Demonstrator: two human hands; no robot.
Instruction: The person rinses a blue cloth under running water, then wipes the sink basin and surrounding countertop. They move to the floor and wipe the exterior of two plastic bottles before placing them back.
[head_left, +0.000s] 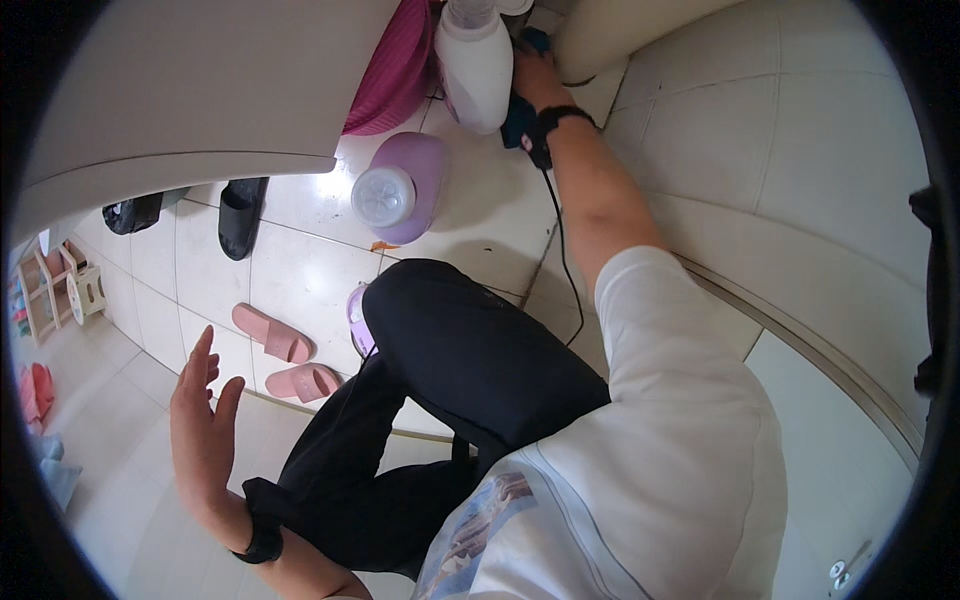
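My right hand (538, 81) reaches to the tiled floor in the narrow corner, on a dark teal cloth (517, 124) that shows on both sides of it. The fingertips are partly hidden. Close beside that hand stands a white plastic bottle (474, 79), its top near the picture's edge. A purple jug with a clear-white cap (384, 196) stands on the floor nearer to me. My left hand (202, 420) hangs in the air beside my knee, fingers apart and holding nothing. Each wrist wears a black strap, and a thin black cable (564, 262) runs from the right one.
A large pale appliance or cabinet (202, 82) overhangs the upper left, beside a magenta plastic container (394, 75). A cream curved base (600, 34) borders the right hand. Pink slippers (271, 334) and a black slipper (241, 217) lie on the floor. A tiled wall (720, 135) rises at right.
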